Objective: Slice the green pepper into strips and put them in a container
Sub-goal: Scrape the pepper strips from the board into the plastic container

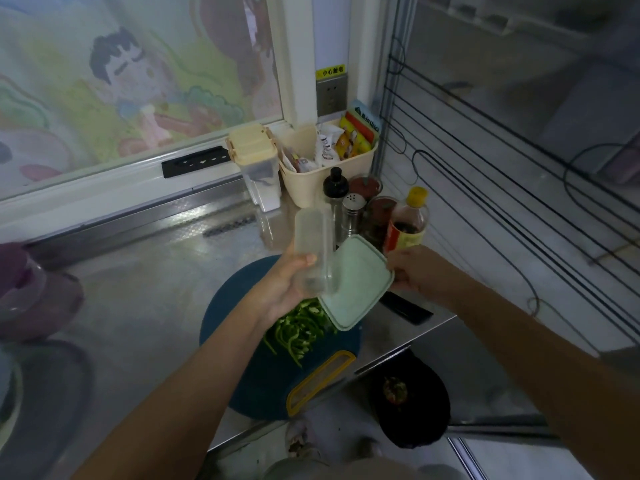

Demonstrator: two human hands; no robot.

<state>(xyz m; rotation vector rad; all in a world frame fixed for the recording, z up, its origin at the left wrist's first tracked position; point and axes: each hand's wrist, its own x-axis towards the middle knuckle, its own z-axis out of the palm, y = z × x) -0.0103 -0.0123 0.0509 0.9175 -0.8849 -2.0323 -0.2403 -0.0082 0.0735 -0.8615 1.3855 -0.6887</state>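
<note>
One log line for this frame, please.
stage: lid off | left hand: holds clear container, looks empty | right hand: holds green lid | pepper strips: on cutting board, not yet loaded

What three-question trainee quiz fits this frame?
1. True or false: the green pepper strips already lie inside the clear plastic container.
2. What does the right hand hold? A) metal shaker B) pale green plastic lid C) yellow-capped bottle
3. Fill in: the strips lie on the round dark-blue ___.
Key: 1 false; 2 B; 3 cutting board.
</note>
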